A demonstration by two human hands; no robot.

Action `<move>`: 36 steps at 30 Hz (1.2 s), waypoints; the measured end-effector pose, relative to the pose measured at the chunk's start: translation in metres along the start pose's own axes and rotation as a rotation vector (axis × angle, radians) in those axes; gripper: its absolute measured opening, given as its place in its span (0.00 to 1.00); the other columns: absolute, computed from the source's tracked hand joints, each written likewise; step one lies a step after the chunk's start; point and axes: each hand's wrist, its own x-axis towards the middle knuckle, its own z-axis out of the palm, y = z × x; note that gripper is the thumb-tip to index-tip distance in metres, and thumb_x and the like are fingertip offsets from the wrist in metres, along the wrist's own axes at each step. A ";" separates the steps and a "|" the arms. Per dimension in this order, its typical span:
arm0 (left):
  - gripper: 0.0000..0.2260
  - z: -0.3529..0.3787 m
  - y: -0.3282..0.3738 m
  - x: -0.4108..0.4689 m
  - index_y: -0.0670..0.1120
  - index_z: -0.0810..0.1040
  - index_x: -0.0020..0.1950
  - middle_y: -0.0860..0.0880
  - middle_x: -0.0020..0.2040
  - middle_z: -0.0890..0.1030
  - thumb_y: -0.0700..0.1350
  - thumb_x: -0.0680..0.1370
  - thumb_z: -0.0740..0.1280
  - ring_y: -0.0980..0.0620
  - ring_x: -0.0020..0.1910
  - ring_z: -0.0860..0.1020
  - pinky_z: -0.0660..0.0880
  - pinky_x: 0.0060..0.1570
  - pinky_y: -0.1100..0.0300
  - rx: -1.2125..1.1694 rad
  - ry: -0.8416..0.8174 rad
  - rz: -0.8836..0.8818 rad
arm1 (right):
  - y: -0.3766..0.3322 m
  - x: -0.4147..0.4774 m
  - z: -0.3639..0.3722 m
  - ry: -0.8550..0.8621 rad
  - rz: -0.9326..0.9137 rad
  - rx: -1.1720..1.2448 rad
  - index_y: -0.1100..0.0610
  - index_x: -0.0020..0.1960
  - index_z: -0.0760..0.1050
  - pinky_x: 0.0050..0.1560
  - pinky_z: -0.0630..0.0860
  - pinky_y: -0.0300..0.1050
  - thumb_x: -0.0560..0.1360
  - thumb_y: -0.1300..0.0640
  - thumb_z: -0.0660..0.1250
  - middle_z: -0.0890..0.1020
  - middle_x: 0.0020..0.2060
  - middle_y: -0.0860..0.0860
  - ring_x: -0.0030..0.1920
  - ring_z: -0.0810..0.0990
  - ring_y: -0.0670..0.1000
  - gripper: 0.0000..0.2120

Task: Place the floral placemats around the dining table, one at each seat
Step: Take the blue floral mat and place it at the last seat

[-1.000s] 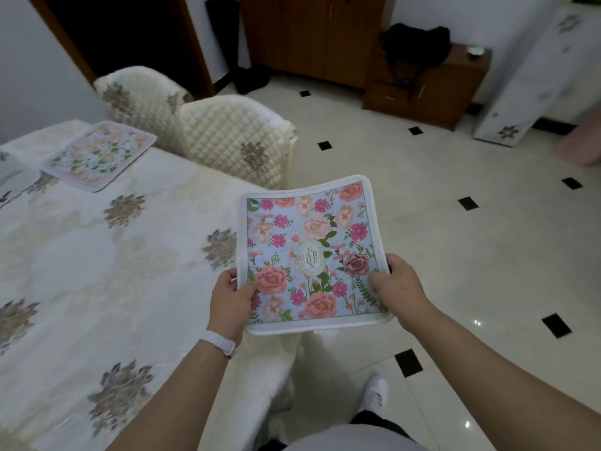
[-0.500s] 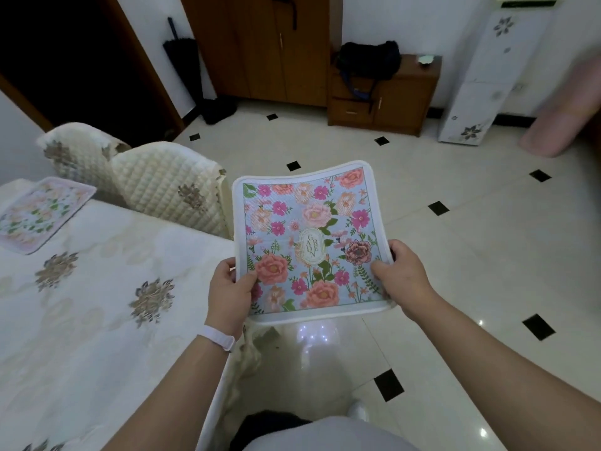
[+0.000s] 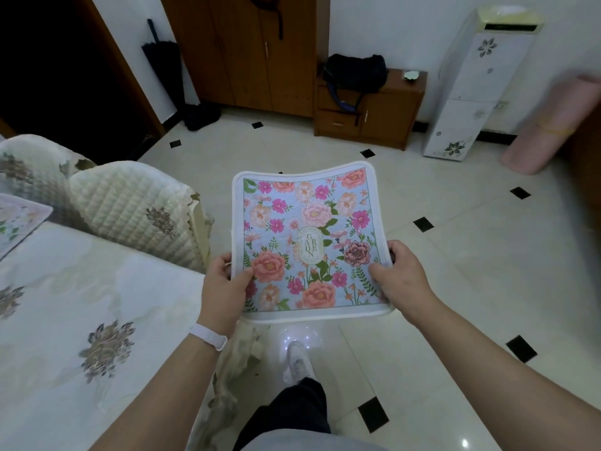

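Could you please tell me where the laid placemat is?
The laid placemat lies at the head view's far left edge, on the dining table, by a quilted chair.

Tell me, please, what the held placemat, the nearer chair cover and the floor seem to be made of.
Placemat: probably woven fabric or textured vinyl, matte; fine ribbed weave, flexible sag.
Chair cover: quilted cloth, soft; diamond stitching.
Floor: glossy polished tile; it mirrors lights.

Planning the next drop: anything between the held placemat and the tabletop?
Nothing visible. Left hand and right hand hold the placemat over floor beside the table; the quilted chair stands at its far edge.
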 end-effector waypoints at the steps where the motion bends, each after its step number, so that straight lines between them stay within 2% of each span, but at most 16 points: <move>1: 0.09 0.004 0.001 0.010 0.47 0.76 0.53 0.45 0.48 0.84 0.35 0.76 0.68 0.46 0.45 0.84 0.81 0.44 0.50 -0.011 -0.005 -0.002 | -0.004 0.010 0.001 0.006 -0.003 -0.007 0.52 0.50 0.73 0.34 0.83 0.49 0.74 0.63 0.66 0.83 0.45 0.50 0.43 0.84 0.52 0.09; 6: 0.10 0.021 0.008 0.079 0.46 0.76 0.55 0.45 0.50 0.84 0.36 0.76 0.68 0.45 0.46 0.84 0.81 0.47 0.46 -0.066 -0.035 -0.021 | -0.035 0.070 0.014 0.027 -0.009 -0.039 0.51 0.48 0.73 0.31 0.79 0.44 0.73 0.64 0.66 0.83 0.43 0.52 0.42 0.84 0.53 0.09; 9: 0.10 0.023 0.021 0.123 0.47 0.75 0.55 0.46 0.49 0.84 0.36 0.76 0.68 0.47 0.44 0.84 0.81 0.44 0.49 -0.095 -0.027 -0.029 | -0.062 0.108 0.031 0.019 -0.024 -0.063 0.53 0.50 0.73 0.30 0.79 0.44 0.73 0.64 0.66 0.83 0.44 0.52 0.41 0.84 0.52 0.09; 13: 0.09 0.013 0.035 0.176 0.43 0.74 0.55 0.42 0.49 0.84 0.34 0.77 0.67 0.42 0.46 0.84 0.81 0.46 0.45 -0.133 0.015 -0.015 | -0.098 0.154 0.063 0.003 -0.070 -0.108 0.52 0.50 0.73 0.35 0.81 0.48 0.73 0.64 0.66 0.83 0.44 0.51 0.42 0.84 0.52 0.09; 17: 0.09 -0.002 0.045 0.221 0.42 0.74 0.55 0.43 0.48 0.84 0.34 0.76 0.67 0.43 0.45 0.84 0.81 0.43 0.48 -0.144 0.072 0.000 | -0.128 0.193 0.093 -0.037 -0.113 -0.135 0.53 0.51 0.73 0.39 0.83 0.53 0.73 0.62 0.67 0.83 0.45 0.51 0.43 0.84 0.52 0.09; 22: 0.09 -0.026 0.058 0.248 0.44 0.75 0.54 0.42 0.47 0.84 0.35 0.76 0.67 0.40 0.44 0.83 0.81 0.44 0.44 -0.137 0.154 0.004 | -0.155 0.225 0.133 -0.104 -0.149 -0.152 0.53 0.51 0.73 0.40 0.83 0.52 0.73 0.64 0.66 0.82 0.44 0.50 0.42 0.83 0.51 0.09; 26: 0.09 -0.046 0.067 0.263 0.48 0.75 0.51 0.44 0.46 0.84 0.35 0.76 0.67 0.44 0.42 0.83 0.81 0.41 0.50 -0.140 0.237 0.008 | -0.171 0.249 0.166 -0.192 -0.179 -0.141 0.53 0.51 0.73 0.35 0.80 0.45 0.73 0.64 0.65 0.82 0.44 0.49 0.42 0.83 0.49 0.10; 30: 0.09 -0.062 0.069 0.279 0.43 0.75 0.56 0.45 0.46 0.84 0.36 0.76 0.68 0.47 0.41 0.84 0.81 0.39 0.53 -0.126 0.318 -0.003 | -0.183 0.277 0.195 -0.280 -0.197 -0.135 0.52 0.51 0.73 0.32 0.77 0.41 0.73 0.65 0.65 0.82 0.43 0.48 0.41 0.82 0.47 0.10; 33: 0.09 -0.068 0.071 0.296 0.44 0.75 0.55 0.45 0.46 0.85 0.36 0.76 0.68 0.46 0.41 0.84 0.81 0.42 0.49 -0.115 0.397 -0.025 | -0.193 0.309 0.219 -0.353 -0.206 -0.138 0.53 0.51 0.73 0.32 0.77 0.42 0.73 0.65 0.65 0.82 0.43 0.48 0.40 0.82 0.48 0.11; 36: 0.08 -0.068 0.074 0.323 0.45 0.76 0.53 0.46 0.46 0.85 0.36 0.76 0.68 0.45 0.42 0.84 0.81 0.43 0.49 -0.107 0.480 -0.040 | -0.205 0.350 0.243 -0.436 -0.214 -0.133 0.51 0.50 0.73 0.28 0.76 0.40 0.73 0.65 0.65 0.82 0.42 0.48 0.39 0.82 0.50 0.11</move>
